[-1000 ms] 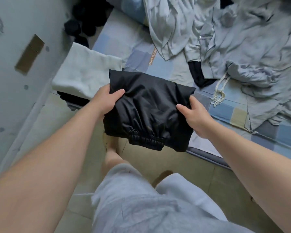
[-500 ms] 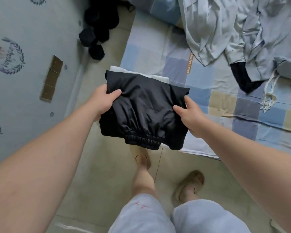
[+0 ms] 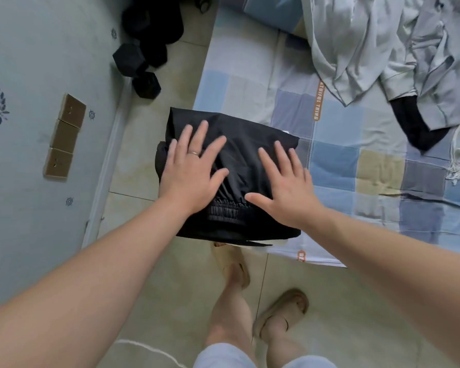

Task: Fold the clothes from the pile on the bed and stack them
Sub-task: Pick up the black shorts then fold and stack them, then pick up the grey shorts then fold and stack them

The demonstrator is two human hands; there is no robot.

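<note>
Hands, both ours: left hand and right hand lie flat, fingers straight and spread, palms pressing on the folded black garment and gripping nothing. Bed, a patchwork sheet in blue, grey and tan, fills the right half of the frame. Pile of unfolded pale grey clothes, upper right, lies crumpled on the sheet, well apart from our hands. The folded black garment sits at centre frame on the bed's left edge, its elastic waistband toward us. A pale sliver shows under its lower right edge, so we judge it tops a stack already begun. Dark piece, right of centre, is partly tucked under the pile's edge. Ring, on a left-hand finger. Step in hand, by our judgement: seating and smoothing this item on the stack. The next move calls for lifting both palms straight off, so the slick-looking fabric stays square. We would then reach to the upper right and draw one garment free of the pile.
</note>
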